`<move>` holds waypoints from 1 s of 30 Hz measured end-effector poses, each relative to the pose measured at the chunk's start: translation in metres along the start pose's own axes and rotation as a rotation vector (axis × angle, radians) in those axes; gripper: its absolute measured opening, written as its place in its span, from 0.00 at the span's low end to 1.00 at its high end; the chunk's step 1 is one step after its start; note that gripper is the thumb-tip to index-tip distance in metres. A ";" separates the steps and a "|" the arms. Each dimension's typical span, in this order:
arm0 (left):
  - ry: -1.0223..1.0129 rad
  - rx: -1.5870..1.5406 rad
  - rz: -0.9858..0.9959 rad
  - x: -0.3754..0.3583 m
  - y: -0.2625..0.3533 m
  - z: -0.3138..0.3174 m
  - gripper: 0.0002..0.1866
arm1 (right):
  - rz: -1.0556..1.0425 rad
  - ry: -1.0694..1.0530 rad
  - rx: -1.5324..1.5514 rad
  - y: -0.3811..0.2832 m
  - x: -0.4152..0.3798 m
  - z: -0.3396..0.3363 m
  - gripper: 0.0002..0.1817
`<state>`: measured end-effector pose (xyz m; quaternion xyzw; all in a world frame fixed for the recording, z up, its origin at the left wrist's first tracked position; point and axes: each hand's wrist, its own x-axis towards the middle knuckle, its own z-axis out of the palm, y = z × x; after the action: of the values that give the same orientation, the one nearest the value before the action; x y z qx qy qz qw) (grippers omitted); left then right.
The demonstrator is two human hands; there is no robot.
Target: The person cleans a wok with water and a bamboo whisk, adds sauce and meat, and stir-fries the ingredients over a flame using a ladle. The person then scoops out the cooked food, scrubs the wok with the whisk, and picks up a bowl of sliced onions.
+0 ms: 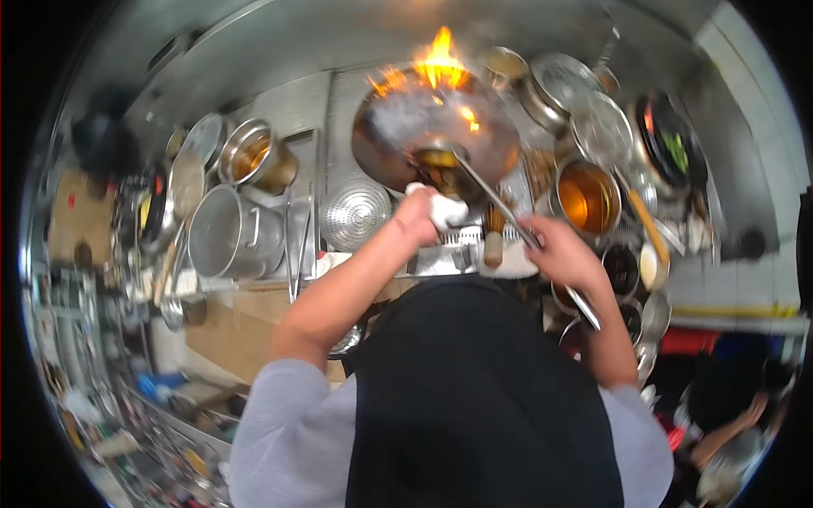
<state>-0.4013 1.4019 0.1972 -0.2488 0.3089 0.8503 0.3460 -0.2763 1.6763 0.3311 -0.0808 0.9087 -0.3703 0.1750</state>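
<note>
Flames (442,61) rise from the far rim of a large dark wok (381,140), with smoke over its inside. My left hand (418,216) is closed round a white cloth (447,212) at the wok's near edge; the cloth hides the part of the rim or handle beneath it. In my right hand (563,251) is the long metal handle of a ladle (500,201), its bowl down in the wok beside some dark food (445,176). The handle's end sticks out past my right wrist.
Left of the wok are a perforated metal disc (356,213), a deep empty-looking pot (222,230) and a pot of amber liquid (251,157). On the right stand another amber-filled pot (586,199) and strainers (600,127). A co-worker's arm (730,432) shows lower right.
</note>
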 end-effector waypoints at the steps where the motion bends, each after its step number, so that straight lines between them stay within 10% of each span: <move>1: -0.001 -0.068 -0.136 0.046 0.006 -0.033 0.11 | -0.053 0.083 -0.031 0.003 0.017 0.010 0.32; 8: -0.063 0.161 -0.022 0.025 -0.058 -0.103 0.19 | -0.198 0.414 -0.042 0.007 0.047 0.066 0.36; 15: 0.024 0.029 -0.099 -0.009 -0.008 -0.025 0.12 | 0.065 0.069 0.479 -0.019 -0.051 0.031 0.33; 30: -0.046 0.140 0.033 0.002 -0.053 -0.105 0.20 | -0.152 0.299 -0.047 -0.022 0.030 0.047 0.35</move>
<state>-0.3415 1.3596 0.1047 -0.1993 0.3638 0.8377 0.3553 -0.2864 1.6221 0.3080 -0.0971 0.9243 -0.3690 0.0074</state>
